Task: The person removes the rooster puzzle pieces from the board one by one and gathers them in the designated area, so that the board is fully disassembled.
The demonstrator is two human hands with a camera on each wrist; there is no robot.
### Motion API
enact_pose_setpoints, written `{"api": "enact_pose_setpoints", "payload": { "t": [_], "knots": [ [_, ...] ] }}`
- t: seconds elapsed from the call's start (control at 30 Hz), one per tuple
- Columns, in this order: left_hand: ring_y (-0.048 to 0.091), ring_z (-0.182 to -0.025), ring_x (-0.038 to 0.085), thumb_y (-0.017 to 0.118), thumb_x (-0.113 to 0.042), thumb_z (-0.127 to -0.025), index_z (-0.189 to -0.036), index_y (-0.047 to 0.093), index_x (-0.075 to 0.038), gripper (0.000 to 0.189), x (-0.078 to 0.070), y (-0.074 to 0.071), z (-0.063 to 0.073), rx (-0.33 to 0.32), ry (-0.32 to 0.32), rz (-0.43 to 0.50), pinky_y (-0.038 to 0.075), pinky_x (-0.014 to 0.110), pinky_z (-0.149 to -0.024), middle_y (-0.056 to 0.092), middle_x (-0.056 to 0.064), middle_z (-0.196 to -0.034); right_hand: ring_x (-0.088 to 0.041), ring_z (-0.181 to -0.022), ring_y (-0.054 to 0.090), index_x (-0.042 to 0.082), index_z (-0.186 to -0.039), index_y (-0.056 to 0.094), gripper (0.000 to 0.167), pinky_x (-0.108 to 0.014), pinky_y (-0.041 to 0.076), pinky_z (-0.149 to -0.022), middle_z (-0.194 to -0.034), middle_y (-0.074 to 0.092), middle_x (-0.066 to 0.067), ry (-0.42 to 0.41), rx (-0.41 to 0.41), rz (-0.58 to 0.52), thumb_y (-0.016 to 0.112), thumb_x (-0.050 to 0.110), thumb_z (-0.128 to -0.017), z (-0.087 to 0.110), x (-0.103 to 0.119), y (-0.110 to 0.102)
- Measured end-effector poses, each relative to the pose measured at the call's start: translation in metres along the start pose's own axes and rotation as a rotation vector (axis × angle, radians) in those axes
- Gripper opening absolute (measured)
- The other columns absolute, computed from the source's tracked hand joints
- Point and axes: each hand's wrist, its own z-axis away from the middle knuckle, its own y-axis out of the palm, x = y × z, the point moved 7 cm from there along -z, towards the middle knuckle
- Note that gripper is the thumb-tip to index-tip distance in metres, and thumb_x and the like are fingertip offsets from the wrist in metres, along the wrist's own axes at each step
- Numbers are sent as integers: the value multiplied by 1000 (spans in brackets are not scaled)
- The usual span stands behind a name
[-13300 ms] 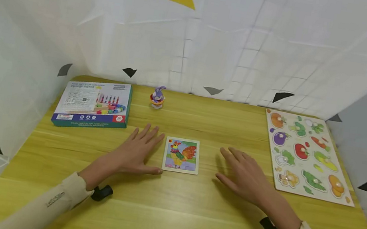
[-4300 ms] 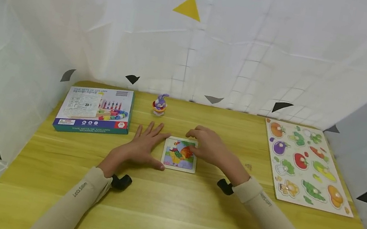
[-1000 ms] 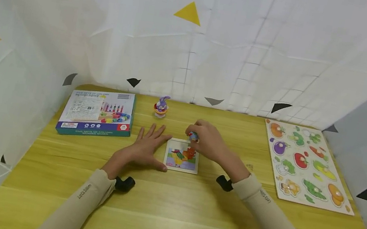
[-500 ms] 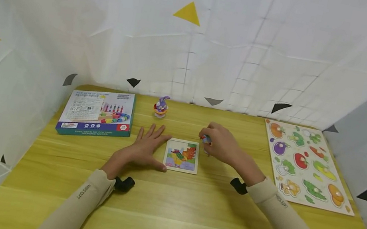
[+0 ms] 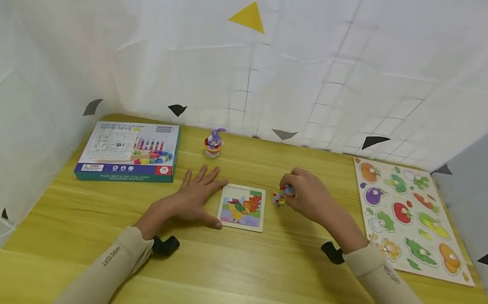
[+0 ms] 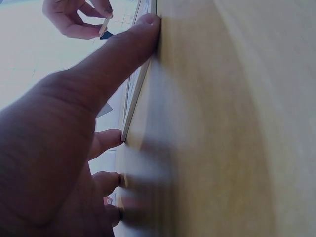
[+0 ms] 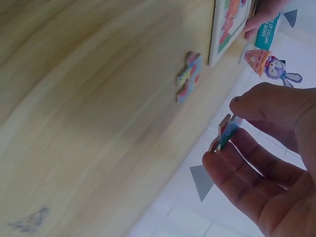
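Two hands, a left hand (image 5: 189, 199) and a right hand (image 5: 310, 198), with two beige sleeves (image 5: 110, 258) and two black wrist devices (image 5: 166, 245), reach over one wooden tabletop (image 5: 223, 277). Between them lies one rooster jigsaw tray (image 5: 231, 193); the loose jigsaw pieces (image 7: 189, 76) number two, one on the tabletop near the tray's right edge, one in the right hand's grip. At the far left corner sits one boxed bead set (image 5: 128, 151); near the far edge, one purple rabbit figurine (image 5: 214, 141); along the right edge, one vegetable board (image 5: 403, 231) bearing eleven large vegetables (image 5: 421, 251), among them one eggplant (image 5: 373, 196), one tomato (image 5: 402, 213) and one carrot (image 5: 426, 202). The white backdrop (image 5: 177, 1) shows three yellow triangles (image 5: 249, 17).
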Motion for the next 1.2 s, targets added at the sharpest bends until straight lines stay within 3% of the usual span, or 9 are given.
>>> {"api": "enact_pose_setpoints", "payload": {
  "t": [0.57,1.2],
  "knots": [
    [-15,-150,36,78,-69,-72,-161,23,-26,113,1,-1,-1,7,-5,-8,-14,61,-114,-4,8,-167,-18,-74,53,3,-97,73,16,-34,50,-66,-92,62,-11,59,47,27,77,-1,-82,15,-26,15],
    [-15,-150,37,77,-69,-73,-161,23,-25,112,2,1,-1,6,7,-6,-14,62,-113,-4,10,-167,-18,-72,53,4,-95,76,14,-35,48,-64,-90,63,-10,51,45,33,76,-3,-82,17,-31,22]
  ]
}}
